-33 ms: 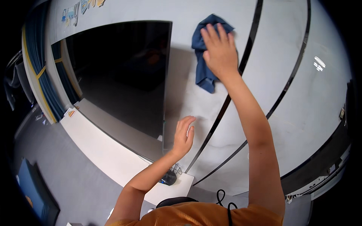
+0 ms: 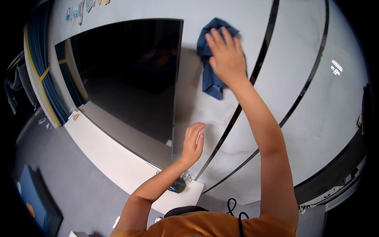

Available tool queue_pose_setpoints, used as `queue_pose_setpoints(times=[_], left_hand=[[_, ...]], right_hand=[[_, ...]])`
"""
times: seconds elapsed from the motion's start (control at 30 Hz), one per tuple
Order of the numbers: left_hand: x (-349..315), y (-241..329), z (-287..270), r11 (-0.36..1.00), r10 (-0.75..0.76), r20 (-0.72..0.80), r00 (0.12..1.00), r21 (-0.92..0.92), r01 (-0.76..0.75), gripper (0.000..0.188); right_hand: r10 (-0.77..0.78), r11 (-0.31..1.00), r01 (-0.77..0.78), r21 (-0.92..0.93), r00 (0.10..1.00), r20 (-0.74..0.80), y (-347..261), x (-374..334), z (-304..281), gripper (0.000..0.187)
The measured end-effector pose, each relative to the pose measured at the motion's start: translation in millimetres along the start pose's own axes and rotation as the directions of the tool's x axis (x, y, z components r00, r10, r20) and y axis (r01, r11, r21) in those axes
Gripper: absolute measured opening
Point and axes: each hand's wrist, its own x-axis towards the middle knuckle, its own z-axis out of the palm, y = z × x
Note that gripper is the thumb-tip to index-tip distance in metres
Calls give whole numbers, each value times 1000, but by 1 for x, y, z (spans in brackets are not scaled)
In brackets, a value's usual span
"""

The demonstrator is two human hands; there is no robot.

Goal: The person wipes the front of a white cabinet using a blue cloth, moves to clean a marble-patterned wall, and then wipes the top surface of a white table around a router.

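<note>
My right hand (image 2: 227, 59) lies spread over a dark blue cloth (image 2: 212, 81), pressing it flat to the pale marbled wall (image 2: 225, 118). The fingers are stretched out and apart, and part of the cloth is hidden under the palm. To the cloth's left is the edge of a large black television (image 2: 126, 75). Lower down, my left hand (image 2: 193, 143) hovers near the television's lower right corner, open with loosely bent fingers and nothing in it. Whether it touches the wall I cannot tell.
A long white cabinet (image 2: 106, 158) runs below the television, with a dark device (image 2: 178, 185) and cables at its right end. Black strips (image 2: 260, 59) divide the wall. A blue curtain (image 2: 43, 75) hangs at the left, above a blue padded piece (image 2: 33, 197) on the floor.
My right hand and the cloth have slid a little to the left, closer to the television. My left hand stays about where it was. The view has shifted slightly.
</note>
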Motion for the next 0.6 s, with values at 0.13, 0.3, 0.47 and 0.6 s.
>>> queue_pose_setpoints(times=[0.13, 0.3, 0.47, 0.6], left_hand=[[-22, -7, -10, 999, -13, -8, 1000, 52, 14, 26], [-57, -21, -19, 992, -30, -24, 999, 119, 32, 25], [-75, -28, -18, 988, -77, -19, 997, 136, 79, 28], [-70, -34, -26, 978, -81, -7, 997, 194, 81, 28]], right_hand=[[-127, 983, 109, 147, 984, 125, -53, -29, 30, 61], [-307, 922, 221, 317, 917, 255, -115, -106, 60, 49], [-451, 833, 216, 510, 799, 397, -147, -246, 46, 43], [-488, 856, 74, 512, 445, 751, -113, -267, -10, 44]])
